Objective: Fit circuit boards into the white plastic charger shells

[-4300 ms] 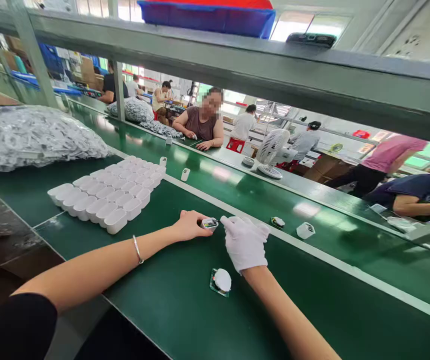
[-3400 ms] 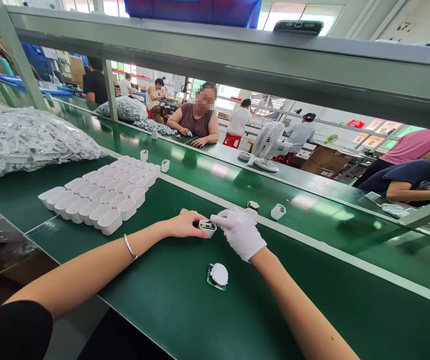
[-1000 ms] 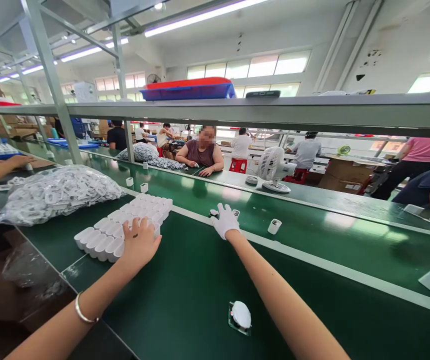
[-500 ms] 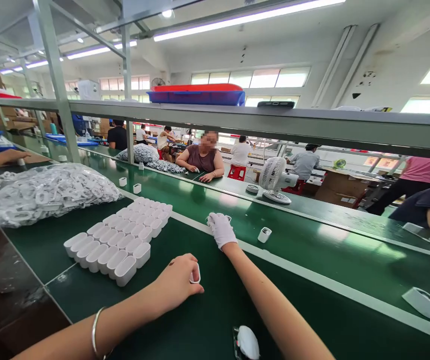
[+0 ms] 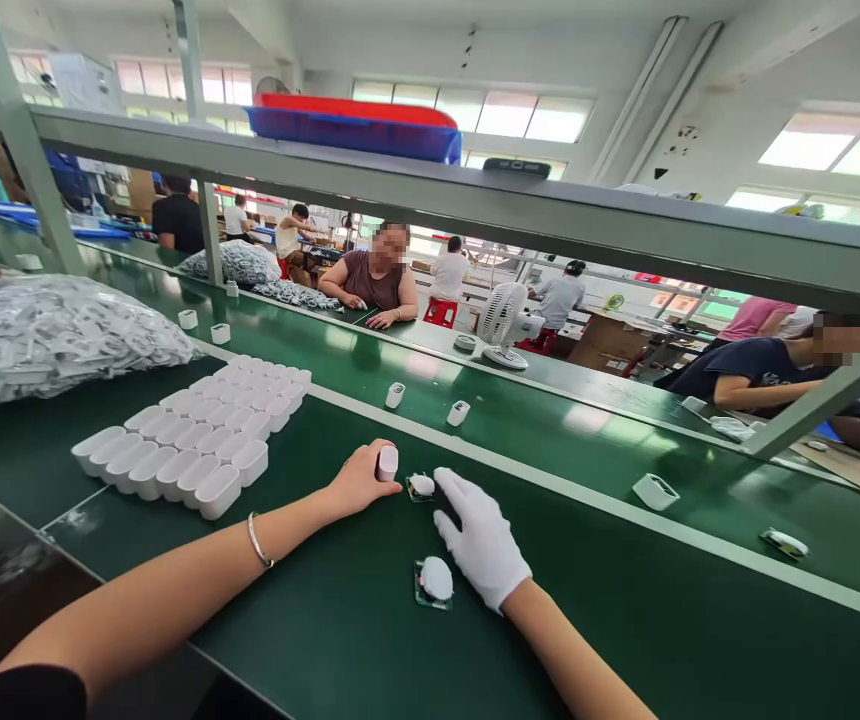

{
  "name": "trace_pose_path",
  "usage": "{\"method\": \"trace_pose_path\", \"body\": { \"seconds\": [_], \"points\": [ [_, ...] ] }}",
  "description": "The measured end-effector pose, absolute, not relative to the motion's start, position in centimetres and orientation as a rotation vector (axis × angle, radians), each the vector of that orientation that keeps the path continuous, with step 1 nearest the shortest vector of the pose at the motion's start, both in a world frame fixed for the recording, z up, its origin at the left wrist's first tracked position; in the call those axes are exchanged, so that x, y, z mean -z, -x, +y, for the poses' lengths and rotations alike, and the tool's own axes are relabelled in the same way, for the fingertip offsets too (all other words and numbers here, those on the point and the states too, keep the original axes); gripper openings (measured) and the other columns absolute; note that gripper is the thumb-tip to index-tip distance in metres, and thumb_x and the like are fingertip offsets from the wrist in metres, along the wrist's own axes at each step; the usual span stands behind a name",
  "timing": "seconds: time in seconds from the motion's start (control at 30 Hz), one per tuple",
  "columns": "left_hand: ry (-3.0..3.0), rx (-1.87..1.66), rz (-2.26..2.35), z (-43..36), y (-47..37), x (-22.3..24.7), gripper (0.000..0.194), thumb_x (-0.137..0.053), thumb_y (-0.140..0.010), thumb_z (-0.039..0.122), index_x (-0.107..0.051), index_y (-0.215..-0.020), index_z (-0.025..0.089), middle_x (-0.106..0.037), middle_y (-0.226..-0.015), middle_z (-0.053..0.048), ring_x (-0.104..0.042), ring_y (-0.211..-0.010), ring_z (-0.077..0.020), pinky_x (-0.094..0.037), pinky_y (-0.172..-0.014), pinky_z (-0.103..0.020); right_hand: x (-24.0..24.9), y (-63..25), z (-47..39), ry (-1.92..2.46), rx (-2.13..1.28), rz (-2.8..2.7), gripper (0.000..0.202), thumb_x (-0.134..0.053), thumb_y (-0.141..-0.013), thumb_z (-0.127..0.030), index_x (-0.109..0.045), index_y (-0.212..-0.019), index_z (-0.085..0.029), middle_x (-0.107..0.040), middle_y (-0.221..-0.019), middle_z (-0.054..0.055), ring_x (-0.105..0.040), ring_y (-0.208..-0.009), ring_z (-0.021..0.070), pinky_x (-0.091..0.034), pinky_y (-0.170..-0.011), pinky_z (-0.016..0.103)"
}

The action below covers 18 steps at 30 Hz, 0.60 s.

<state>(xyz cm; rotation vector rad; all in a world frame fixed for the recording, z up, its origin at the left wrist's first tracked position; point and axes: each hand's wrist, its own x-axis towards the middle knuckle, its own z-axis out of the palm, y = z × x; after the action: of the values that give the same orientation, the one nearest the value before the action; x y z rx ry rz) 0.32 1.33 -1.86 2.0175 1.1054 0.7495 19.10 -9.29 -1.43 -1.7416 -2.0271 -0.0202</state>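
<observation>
Circuit board (image 5: 421, 487) now lies between left hand (image 5: 357, 484) and right hand (image 5: 484, 537).

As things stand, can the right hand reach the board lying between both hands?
Likely yes: the right hand looks open and empty, its fingertips close beside the board, with nothing visible in the way.

Assembly workshop of a factory. Identifying features: a long green belt (image 5: 550, 445) extending alongside the worktop (image 5: 325, 630); matching white cases (image 5: 175, 465) set out in rows; a clear bag (image 5: 62, 335) of small white parts; loose circuit boards (image 5: 434, 583); a raised grey shelf (image 5: 610, 220); and workers (image 5: 376, 285) seated at stations beyond.
</observation>
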Motion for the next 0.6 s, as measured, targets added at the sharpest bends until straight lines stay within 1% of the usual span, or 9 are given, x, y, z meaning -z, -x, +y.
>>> {"method": "trace_pose_path", "body": {
  "seconds": [0.1, 0.2, 0.23, 0.27, 0.33, 0.4, 0.43, 0.5, 0.6],
  "points": [
    [-2.019, -0.753, 1.114, 0.8, 0.4, 2.2, 0.06, -0.079, -0.061, 0.025, -0.052, -0.114, 0.018, -0.06, -0.107, -0.008, -0.055, -0.104, -0.028, -0.043, -0.091, -0.038, 0.9, -20.2, -8.9, 2.115, 0.154, -1.829, 0.045, -0.044, -0.083, -0.017, -0.057, -0.126, -0.023, -0.056, -0.128, 0.011, -0.056, -0.112, 0.0293, -0.049, -0.09, 0.044],
    [-2.029, -0.756, 1.128, 0.8, 0.6, 2.1, 0.068, -0.081, -0.059, 0.028, -0.052, -0.12, 0.017, -0.061, -0.106, -0.01, -0.056, -0.104, -0.0293, -0.043, -0.093, -0.04, 0.6, -21.4, -8.9, 2.268, 0.154, -1.749, 0.044, -0.039, -0.08, -0.008, -0.065, -0.113, -0.021, -0.065, -0.11, 0.014, -0.065, -0.089, 0.0288, -0.053, -0.072, 0.042],
    [-2.034, -0.757, 1.128, 0.8, 0.6, 2.1, 0.07, -0.081, -0.059, 0.029, -0.052, -0.121, 0.016, -0.061, -0.106, -0.01, -0.056, -0.103, -0.0293, -0.043, -0.093, -0.04, 0.6, -21.5, -9.0, 2.277, 0.171, -1.735, 0.045, -0.039, -0.079, -0.006, -0.066, -0.113, -0.021, -0.066, -0.107, 0.015, -0.066, -0.087, 0.0286, -0.053, -0.071, 0.042],
    [-2.039, -0.756, 1.124, 0.8, 0.5, 2.1, 0.071, -0.081, -0.059, 0.03, -0.051, -0.122, 0.016, -0.061, -0.106, -0.01, -0.057, -0.103, -0.0293, -0.043, -0.093, -0.04, 0.6, -21.3, -9.2, 2.261, 0.199, -1.734, 0.046, -0.039, -0.079, -0.006, -0.064, -0.115, -0.02, -0.065, -0.109, 0.015, -0.065, -0.089, 0.0287, -0.052, -0.073, 0.042],
    [-2.053, -0.747, 1.108, 0.7, 0.3, 2.2, 0.075, -0.081, -0.058, 0.032, -0.05, -0.124, 0.014, -0.06, -0.108, -0.012, -0.057, -0.104, -0.0301, -0.043, -0.095, -0.041, 0.8, -20.2, -9.3, 2.107, 0.258, -1.78, 0.044, -0.041, -0.082, -0.011, -0.06, -0.121, -0.021, -0.061, -0.119, 0.014, -0.06, -0.103, 0.0284, -0.049, -0.085, 0.043],
    [-2.071, -0.728, 1.086, 0.5, 0.3, 2.4, 0.083, -0.08, -0.059, 0.035, -0.046, -0.131, 0.013, -0.058, -0.113, -0.014, -0.053, -0.11, -0.0319, -0.041, -0.098, -0.043, 0.9, -18.5, -9.2, 1.894, 0.249, -1.825, 0.041, -0.044, -0.087, -0.022, -0.056, -0.126, -0.022, -0.058, -0.124, 0.01, -0.055, -0.113, 0.0258, -0.045, -0.093, 0.04],
    [-2.081, -0.717, 1.073, 0.5, 0.2, 2.5, 0.086, -0.079, -0.06, 0.037, -0.042, -0.134, 0.013, -0.056, -0.116, -0.015, -0.05, -0.114, -0.0327, -0.039, -0.1, -0.044, 1.0, -17.7, -9.0, 1.849, 0.2, -1.82, 0.041, -0.046, -0.087, -0.028, -0.054, -0.127, -0.023, -0.06, -0.122, 0.009, -0.054, -0.112, 0.025, -0.045, -0.092, 0.039],
    [-2.099, -0.693, 1.041, 0.3, 0.3, 2.6, 0.087, -0.075, -0.065, 0.036, -0.035, -0.139, 0.013, -0.054, -0.12, -0.016, -0.046, -0.119, -0.0328, -0.037, -0.102, -0.045, 0.9, -16.5, -8.5, 1.924, 0.049, -1.785, 0.044, -0.052, -0.084, -0.038, -0.055, -0.126, -0.024, -0.063, -0.113, 0.008, -0.057, -0.106, 0.0251, -0.046, -0.085, 0.037],
    [-2.117, -0.661, 0.956, 0.2, 0.4, 2.7, 0.079, -0.07, -0.069, 0.029, -0.036, -0.139, 0.016, -0.057, -0.116, -0.013, -0.053, -0.111, -0.0292, -0.04, -0.098, -0.041, 0.6, -16.4, -7.8, 2.075, -0.137, -1.743, 0.05, -0.059, -0.079, -0.046, -0.057, -0.122, -0.023, -0.065, -0.102, 0.006, -0.059, -0.098, 0.0248, -0.045, -0.08, 0.035]
  ]
}}
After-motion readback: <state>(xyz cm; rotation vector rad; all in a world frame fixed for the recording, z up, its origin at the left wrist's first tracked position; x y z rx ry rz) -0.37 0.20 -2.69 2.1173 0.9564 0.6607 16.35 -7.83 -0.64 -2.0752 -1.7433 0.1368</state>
